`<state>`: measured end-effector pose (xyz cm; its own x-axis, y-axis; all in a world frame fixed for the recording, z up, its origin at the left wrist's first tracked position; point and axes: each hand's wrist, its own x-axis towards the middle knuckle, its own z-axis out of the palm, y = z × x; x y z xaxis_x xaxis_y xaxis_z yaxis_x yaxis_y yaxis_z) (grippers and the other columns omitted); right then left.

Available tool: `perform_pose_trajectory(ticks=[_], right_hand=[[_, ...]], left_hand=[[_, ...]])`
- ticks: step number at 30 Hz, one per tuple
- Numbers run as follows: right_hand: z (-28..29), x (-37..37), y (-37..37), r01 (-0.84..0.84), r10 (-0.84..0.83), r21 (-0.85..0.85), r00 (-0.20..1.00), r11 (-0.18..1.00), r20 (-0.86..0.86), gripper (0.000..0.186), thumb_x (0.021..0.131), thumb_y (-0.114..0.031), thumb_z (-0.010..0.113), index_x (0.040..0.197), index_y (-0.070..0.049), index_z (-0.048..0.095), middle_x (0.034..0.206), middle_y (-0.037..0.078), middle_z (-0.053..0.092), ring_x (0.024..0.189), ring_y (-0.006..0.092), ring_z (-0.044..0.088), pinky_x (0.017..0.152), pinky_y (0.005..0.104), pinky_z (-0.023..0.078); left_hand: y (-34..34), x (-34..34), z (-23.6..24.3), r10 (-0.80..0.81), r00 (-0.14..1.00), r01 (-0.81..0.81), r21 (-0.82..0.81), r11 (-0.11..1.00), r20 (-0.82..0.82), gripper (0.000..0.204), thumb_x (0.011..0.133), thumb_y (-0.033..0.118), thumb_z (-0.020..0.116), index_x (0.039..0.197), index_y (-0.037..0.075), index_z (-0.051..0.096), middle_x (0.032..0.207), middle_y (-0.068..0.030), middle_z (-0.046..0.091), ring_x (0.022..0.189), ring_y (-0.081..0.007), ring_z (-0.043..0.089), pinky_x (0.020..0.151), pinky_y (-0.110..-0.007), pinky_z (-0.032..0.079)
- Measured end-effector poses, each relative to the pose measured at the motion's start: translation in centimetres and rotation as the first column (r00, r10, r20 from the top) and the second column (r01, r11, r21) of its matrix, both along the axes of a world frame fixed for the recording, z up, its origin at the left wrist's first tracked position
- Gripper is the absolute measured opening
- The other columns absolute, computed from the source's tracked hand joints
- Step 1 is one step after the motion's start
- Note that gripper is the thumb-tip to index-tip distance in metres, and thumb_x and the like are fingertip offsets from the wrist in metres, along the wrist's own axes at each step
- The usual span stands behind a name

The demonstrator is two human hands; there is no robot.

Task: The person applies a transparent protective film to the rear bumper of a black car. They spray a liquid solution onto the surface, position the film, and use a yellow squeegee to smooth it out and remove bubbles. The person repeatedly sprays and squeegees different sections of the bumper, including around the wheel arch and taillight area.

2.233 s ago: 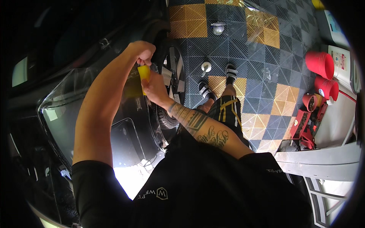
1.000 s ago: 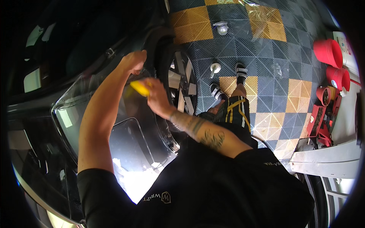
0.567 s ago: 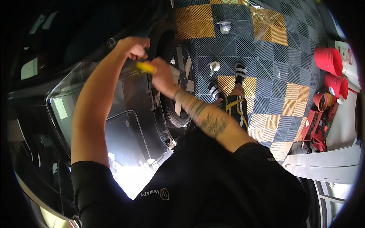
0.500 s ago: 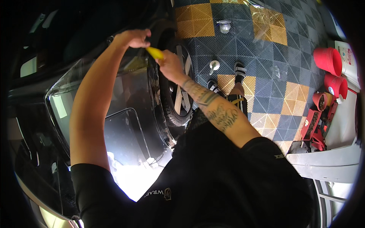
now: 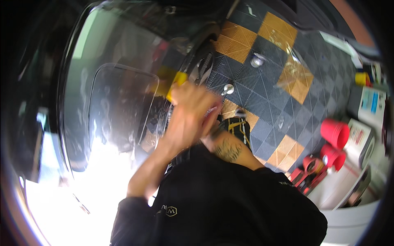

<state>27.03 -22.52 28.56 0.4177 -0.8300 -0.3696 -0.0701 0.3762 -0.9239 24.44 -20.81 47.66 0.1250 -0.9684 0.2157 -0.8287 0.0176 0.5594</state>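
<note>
A flat yellow squeegee [image 5: 177, 85] is at the edge of a glossy black car panel [image 5: 119, 102], beside the wheel arch. The fingers of my left hand [image 5: 189, 102] are closed around the squeegee. Its yellow shows again as a reflection in the panel. My right hand [image 5: 210, 122] is close behind the left one, partly covered by it and smeared by motion. Something reddish shows between the two hands, too blurred to name. The outline of a rounded flap [image 5: 123, 67] runs across the panel, which looks wet or film-covered in places.
Grey and tan ribbed tiles [image 5: 236, 43] cover the floor, where a silver pot-like item [image 5: 257, 60] and a white round item [image 5: 228, 89] stand. Crumpled clear film [image 5: 293, 67] lies farther off. Red buckets [image 5: 334, 133] and pale bins line the right side. Bright glare washes out the lower left.
The yellow squeegee, earlier in my right hand, is now in my left. Both hands have come lower and closer together, and my view has shifted along the car.
</note>
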Motion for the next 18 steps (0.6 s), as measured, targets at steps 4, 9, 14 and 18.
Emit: perform_pose_trajectory(ticks=[4, 9, 14, 18], right_hand=[[4.4, -1.5, -2.5, -0.167, 0.281, -0.37, 0.917, 0.914, 0.282, 0.031, 0.088, -0.007, 0.058, 0.119, -0.005, 0.056, 0.11, 0.01, 0.06, 0.095, 0.0172, 0.056, 0.085, 0.0345, 0.046], [3.2, -0.8, 3.2, -0.191, 0.318, -0.814, 0.948, 0.549, -0.008, 0.063, 0.069, 0.012, 0.063, 0.124, -0.017, 0.053, 0.122, 0.013, 0.039, 0.113, 0.0307, 0.042, 0.093, 0.0414, 0.04], [-8.6, -12.5, 16.8, -0.672, 0.798, -0.704, 0.544, 0.229, -0.259, 0.052, 0.07, 0.003, 0.067, 0.115, -0.023, 0.064, 0.115, 0.01, 0.043, 0.109, 0.0272, 0.043, 0.088, 0.0395, 0.041], [1.0, -3.4, 0.8, -0.338, 0.464, -0.8, 0.882, 0.496, -0.085, 0.065, 0.076, 0.011, 0.06, 0.134, -0.012, 0.04, 0.123, 0.017, 0.035, 0.117, 0.0313, 0.038, 0.096, 0.0383, 0.044]], left_hand=[[18.0, -4.1, -2.4, 0.43, 0.895, -0.398, 0.219, 0.891, -0.119, 0.011, 0.077, 0.0, 0.065, 0.088, 0.0, 0.061, 0.083, -0.0144, 0.062, 0.079, -0.0324, 0.057, 0.069, -0.04, 0.044], [29.5, -11.5, -4.4, 0.869, 0.495, -0.761, 0.482, 0.434, 0.0, 0.012, 0.082, 0.003, 0.06, 0.093, 0.0, 0.063, 0.083, -0.0152, 0.062, 0.078, -0.0323, 0.06, 0.073, -0.038, 0.047], [35.4, -17.6, -6.8, 0.879, 0.477, -0.75, 0.518, 0.412, -0.009, 0.014, 0.083, 0.005, 0.061, 0.096, 0.001, 0.063, 0.086, -0.0152, 0.063, 0.082, -0.0321, 0.061, 0.073, -0.039, 0.048], [42.8, -24.7, -5.9, 0.984, 0.175, -0.792, 0.592, 0.151, -0.017, 0.015, 0.086, 0.01, 0.058, 0.097, 0.001, 0.063, 0.089, -0.0154, 0.065, 0.085, -0.0289, 0.063, 0.075, -0.036, 0.049]])
